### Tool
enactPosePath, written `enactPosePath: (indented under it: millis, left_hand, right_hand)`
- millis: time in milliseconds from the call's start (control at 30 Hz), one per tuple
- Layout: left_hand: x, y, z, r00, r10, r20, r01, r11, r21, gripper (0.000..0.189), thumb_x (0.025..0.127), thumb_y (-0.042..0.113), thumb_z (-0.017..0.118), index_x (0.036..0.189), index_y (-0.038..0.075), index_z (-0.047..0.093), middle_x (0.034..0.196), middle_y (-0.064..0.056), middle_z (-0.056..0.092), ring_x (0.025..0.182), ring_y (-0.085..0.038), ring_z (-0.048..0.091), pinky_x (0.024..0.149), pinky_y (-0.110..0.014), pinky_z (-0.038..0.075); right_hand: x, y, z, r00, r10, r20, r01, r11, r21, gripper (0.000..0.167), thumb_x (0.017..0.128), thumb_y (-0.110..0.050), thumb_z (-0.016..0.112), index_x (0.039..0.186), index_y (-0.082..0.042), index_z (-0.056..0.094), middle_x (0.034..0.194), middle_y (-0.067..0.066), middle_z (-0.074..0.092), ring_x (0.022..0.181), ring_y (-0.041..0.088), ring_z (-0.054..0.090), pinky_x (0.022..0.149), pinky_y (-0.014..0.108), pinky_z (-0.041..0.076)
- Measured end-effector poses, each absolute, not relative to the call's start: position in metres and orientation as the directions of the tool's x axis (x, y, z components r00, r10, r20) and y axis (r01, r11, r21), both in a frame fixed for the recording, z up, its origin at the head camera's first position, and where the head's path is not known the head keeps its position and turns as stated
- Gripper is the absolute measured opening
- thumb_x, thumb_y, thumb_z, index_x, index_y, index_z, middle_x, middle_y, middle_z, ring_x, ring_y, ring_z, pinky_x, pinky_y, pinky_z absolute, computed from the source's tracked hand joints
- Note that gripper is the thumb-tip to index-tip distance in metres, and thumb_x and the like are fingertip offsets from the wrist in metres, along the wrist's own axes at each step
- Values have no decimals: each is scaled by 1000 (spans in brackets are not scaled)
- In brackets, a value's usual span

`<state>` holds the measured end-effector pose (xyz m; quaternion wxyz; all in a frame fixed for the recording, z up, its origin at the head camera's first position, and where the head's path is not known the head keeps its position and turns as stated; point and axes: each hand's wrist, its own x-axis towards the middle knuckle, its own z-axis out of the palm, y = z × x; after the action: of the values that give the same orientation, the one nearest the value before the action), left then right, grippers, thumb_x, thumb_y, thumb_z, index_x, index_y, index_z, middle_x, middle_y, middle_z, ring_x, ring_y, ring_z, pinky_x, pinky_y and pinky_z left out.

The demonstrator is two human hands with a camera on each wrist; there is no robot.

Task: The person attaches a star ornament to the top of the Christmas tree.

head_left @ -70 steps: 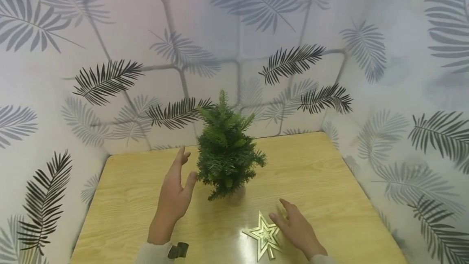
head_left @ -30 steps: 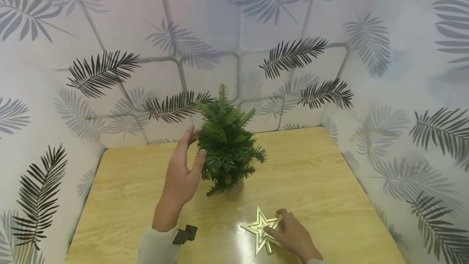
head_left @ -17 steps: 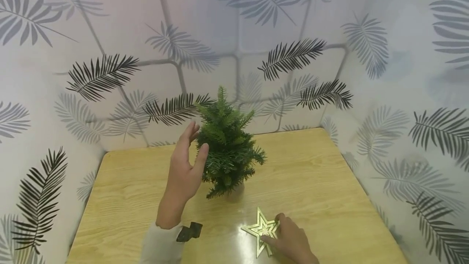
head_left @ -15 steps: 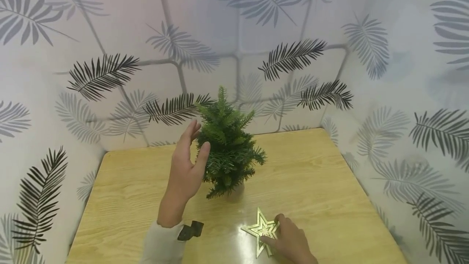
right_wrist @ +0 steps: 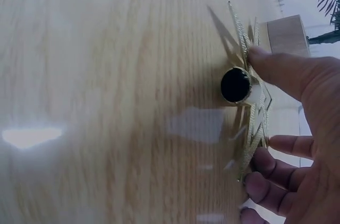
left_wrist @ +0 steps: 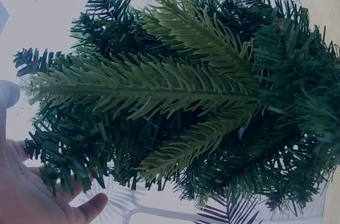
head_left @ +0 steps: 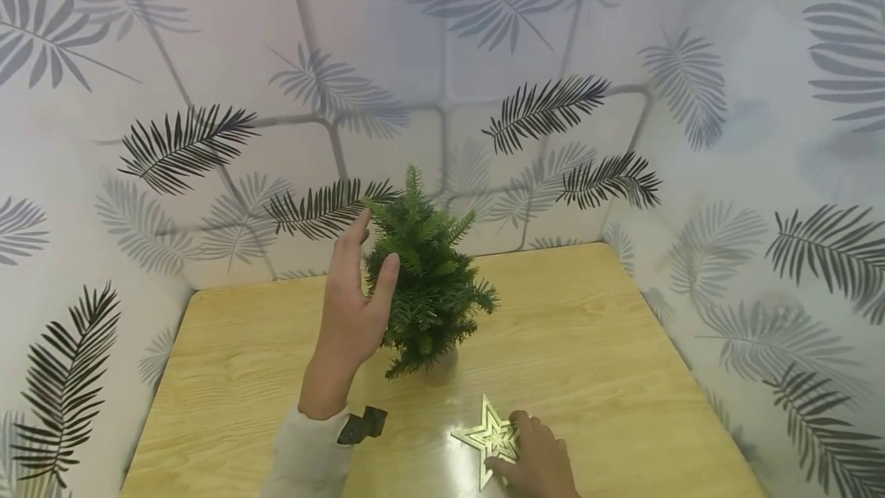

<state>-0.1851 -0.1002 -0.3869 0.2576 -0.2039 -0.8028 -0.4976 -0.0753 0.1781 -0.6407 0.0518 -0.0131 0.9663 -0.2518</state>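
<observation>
A small artificial Christmas tree (head_left: pixel 432 283) stands upright on the table. My left hand (head_left: pixel 349 317) is raised at its left side with the fingers straight and the thumb apart, close to the branches. In the left wrist view the tree (left_wrist: pixel 159 94) fills most of the picture, and some fingers of the left hand (left_wrist: pixel 32 195) pass behind its needles. At the table's front, my right hand (head_left: pixel 542 456) holds a gold star tree topper (head_left: pixel 472 435) by its right side. The right wrist view shows thumb and fingers on the star's edges, its round dark socket (right_wrist: pixel 235 85) facing the camera.
The tree's base (head_left: pixel 442 369), a pale wooden block in the right wrist view, rests on the light wood table (head_left: pixel 588 344). Leaf-patterned walls (head_left: pixel 442 44) border the table at the back and sides. A black band (head_left: pixel 362 425) is by the left cuff.
My left hand has risen along the tree's left side. The right hand has come down onto the star and closed its fingers on it. The tree stays in place.
</observation>
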Motion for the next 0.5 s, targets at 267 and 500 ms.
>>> enactPosePath:
  millis: [267,500]
  left_hand:
    - [-187,-97,-386,-803,65,593,554,447,702,64,109,33,52,164,13,29,170,-8,19,152,-28,28,119,-59,27]
    - [-191,-94,-379,-796,86,599,558,488,671,65,109,35,52,165,14,27,172,-5,14,157,-25,15,122,-59,22]
  right_hand:
    - [-76,174,-640,-997,28,-75,63,853,-519,84,70,-49,90,133,-3,57,97,1,69,85,21,63,68,44,42]
    - [-72,175,-639,-993,56,-101,103,822,-560,79,71,-47,92,125,0,58,91,0,66,75,15,57,69,39,39]
